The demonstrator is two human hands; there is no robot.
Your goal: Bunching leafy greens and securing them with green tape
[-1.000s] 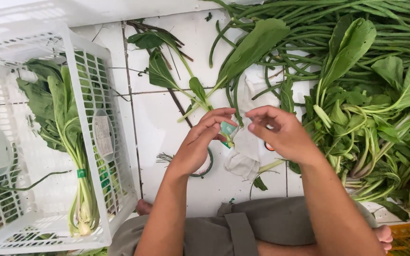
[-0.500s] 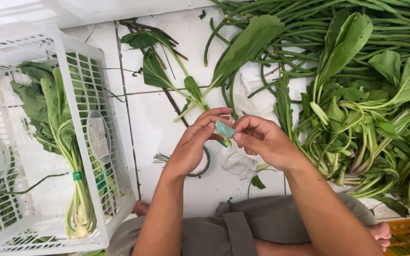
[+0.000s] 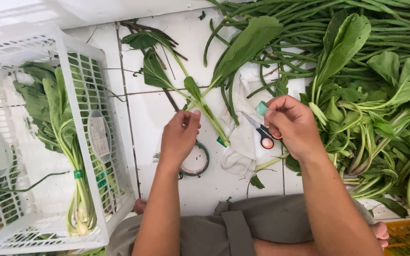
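My right hand (image 3: 294, 127) pinches a small piece of green tape (image 3: 262, 108) between thumb and forefinger, raised over the floor. My left hand (image 3: 180, 137) hovers to its left with its fingertips drawn together and nothing visible in them. Just below the left hand a roll of green tape (image 3: 198, 163) lies on the white tiles. Orange-handled scissors (image 3: 263, 134) rest on a white cloth (image 3: 240, 151) between my hands. A loose leafy green stalk (image 3: 200, 97) lies on the floor beyond the left hand.
A white plastic crate (image 3: 98, 142) on the left holds a bundle of leafy greens (image 3: 69, 142) tied with green tape. A big heap of leafy greens (image 3: 380, 123) and long beans (image 3: 300, 28) fills the right and the far side. My knees are at the bottom.
My hands, which met on the green tape piece, have drawn apart. The right hand carried the piece to the right; the left moved slightly left.
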